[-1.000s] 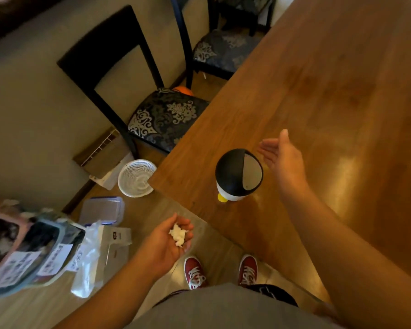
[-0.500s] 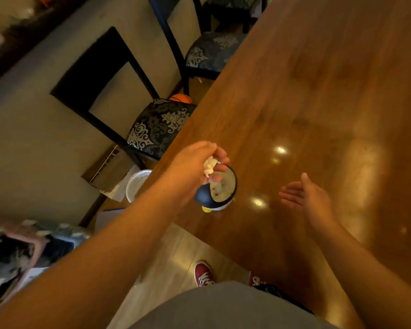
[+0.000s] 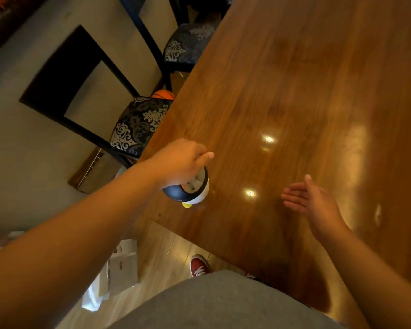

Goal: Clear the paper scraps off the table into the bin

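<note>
Wooden table [image 3: 294, 96] occupies the right of the view, glossy, with light glare on its surface. Small black-and-white bin [image 3: 191, 192] stands near the table's near-left corner. Left hand [image 3: 180, 162] is directly over the bin's opening, fingers curled downward — whether it holds any paper scraps cannot be told. Right hand [image 3: 313, 200] hovers above the table, open, fingers extended toward the bin — not touching it.

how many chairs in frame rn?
2. Near chair sits beside the table's left edge, just beyond the left hand at the bin. Far chair stands further along that edge. Others may be out of frame.
</note>
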